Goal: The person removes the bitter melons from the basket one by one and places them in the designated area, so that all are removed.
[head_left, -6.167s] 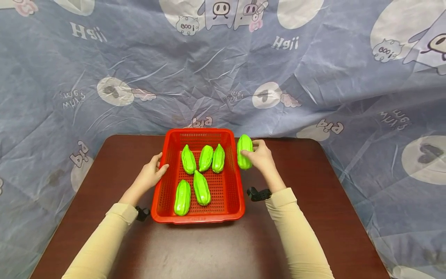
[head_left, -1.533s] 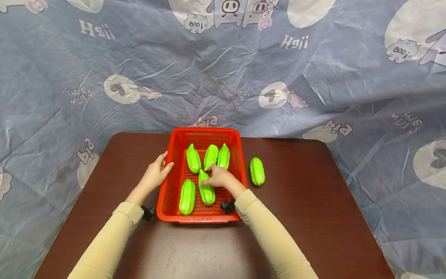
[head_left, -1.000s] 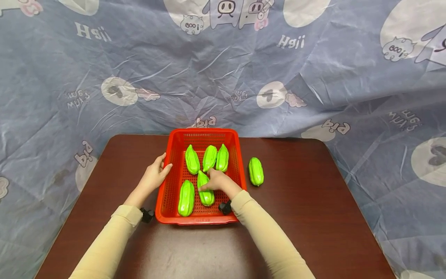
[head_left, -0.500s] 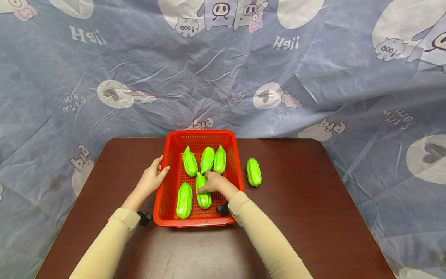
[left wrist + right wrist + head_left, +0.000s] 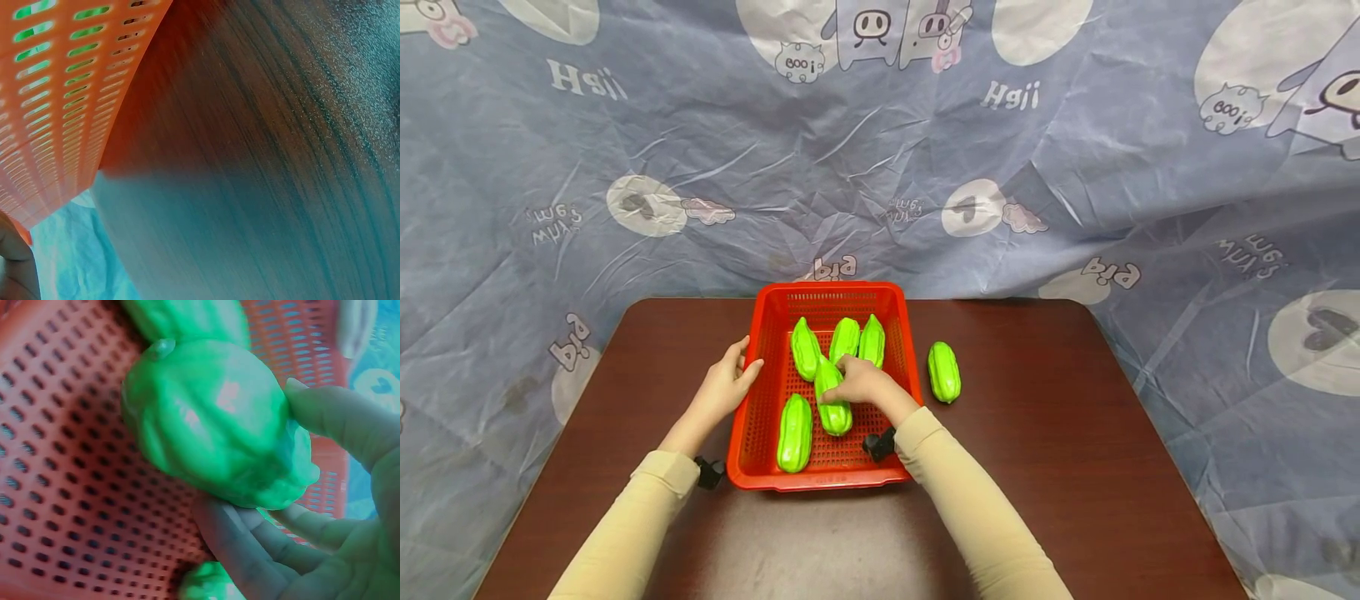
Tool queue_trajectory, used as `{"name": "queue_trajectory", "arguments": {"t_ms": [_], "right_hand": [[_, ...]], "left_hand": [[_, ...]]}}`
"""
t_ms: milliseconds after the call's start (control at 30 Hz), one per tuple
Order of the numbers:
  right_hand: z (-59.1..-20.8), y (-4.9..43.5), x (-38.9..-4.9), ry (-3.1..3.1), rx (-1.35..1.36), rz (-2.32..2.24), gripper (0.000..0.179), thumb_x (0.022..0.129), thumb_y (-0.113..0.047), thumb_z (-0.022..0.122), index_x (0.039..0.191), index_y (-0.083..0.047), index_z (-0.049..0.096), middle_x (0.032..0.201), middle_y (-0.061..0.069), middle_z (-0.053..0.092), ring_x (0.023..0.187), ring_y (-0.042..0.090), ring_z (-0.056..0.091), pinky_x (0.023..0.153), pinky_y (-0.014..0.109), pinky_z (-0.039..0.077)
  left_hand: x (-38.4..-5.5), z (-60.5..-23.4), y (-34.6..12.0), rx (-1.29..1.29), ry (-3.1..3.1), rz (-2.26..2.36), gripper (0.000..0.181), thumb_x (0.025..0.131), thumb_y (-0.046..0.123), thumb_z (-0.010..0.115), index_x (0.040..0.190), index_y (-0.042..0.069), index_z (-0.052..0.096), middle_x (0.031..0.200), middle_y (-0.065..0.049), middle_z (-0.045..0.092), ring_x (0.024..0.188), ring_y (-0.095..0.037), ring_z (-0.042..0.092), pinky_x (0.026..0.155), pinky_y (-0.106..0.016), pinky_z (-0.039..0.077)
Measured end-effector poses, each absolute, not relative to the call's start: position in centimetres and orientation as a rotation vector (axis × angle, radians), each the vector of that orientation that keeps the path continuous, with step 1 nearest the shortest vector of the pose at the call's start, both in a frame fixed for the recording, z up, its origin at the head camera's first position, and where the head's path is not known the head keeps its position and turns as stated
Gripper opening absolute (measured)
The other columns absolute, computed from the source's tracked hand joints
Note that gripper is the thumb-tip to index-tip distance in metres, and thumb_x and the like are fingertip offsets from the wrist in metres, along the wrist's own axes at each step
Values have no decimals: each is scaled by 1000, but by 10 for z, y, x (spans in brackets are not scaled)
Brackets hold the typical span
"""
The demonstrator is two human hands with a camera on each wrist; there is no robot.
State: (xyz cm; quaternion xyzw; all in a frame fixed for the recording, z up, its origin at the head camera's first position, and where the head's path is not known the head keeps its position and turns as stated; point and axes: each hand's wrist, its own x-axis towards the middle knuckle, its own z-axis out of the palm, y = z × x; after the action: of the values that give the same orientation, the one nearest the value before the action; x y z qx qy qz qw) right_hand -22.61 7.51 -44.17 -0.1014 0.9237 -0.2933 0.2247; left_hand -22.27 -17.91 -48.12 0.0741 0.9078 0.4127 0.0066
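Note:
A red plastic basket [image 5: 827, 479] holds several glossy, ridged green bitter melons. My left hand [image 5: 726, 379] grips its left rim, thumb on the rim and fingers along the outer wall; in the left wrist view some fingers [image 5: 15, 259] show at the lower left. Over the basket's middle, my right hand [image 5: 865, 385] holds one bitter melon [image 5: 832, 417] between thumb and fingers. The right wrist view shows the thumb on one side of that melon [image 5: 206, 419] and the fingers curled under the other, with the perforated basket floor behind it.
Another bitter melon [image 5: 943, 372] lies on the dark wooden table [image 5: 1037, 467], right of the basket. Inside, a bitter melon [image 5: 794, 433] lies at the near left, with others at the far side. A blue-grey printed cloth [image 5: 820, 167] hangs behind the table.
Earlier my right hand set a bitter melon down on the table at right, then reached into the basket. It has now gripped the middle bitter melon and raised it. My left hand stays at the rim.

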Motion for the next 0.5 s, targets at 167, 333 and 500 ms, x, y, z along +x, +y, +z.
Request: {"name": "queue_trajectory", "arguments": {"t_ms": [167,333,500], "right_hand": [[-426,78,-231,2554,-260,-923,79,81,-40,78,143,-2,46,133,17,60,121,30,58,99,43,48],[-410,84,-234,2553,-255,-999,79,82,-39,78,145,-5,45,132,17,60,121,29,59,97,42,49],[-399,92,-237,2593,-233,-1013,78,82,-40,77,145,-7,45,131,17,61,121,29,59,98,43,48]], "left_hand": [[-223,-482,-180,221,2840,1287,63,103,25,53,151,-7,27,105,-22,62,83,-27,64,67,-35,53],[-222,-482,-179,219,2847,1279,63,103,26,53,152,-6,27,104,-22,62,83,-28,64,68,-35,53],[-223,-482,-179,220,2853,1285,64,103,27,52,151,-6,28,104,-22,63,83,-27,64,68,-36,53]]}}
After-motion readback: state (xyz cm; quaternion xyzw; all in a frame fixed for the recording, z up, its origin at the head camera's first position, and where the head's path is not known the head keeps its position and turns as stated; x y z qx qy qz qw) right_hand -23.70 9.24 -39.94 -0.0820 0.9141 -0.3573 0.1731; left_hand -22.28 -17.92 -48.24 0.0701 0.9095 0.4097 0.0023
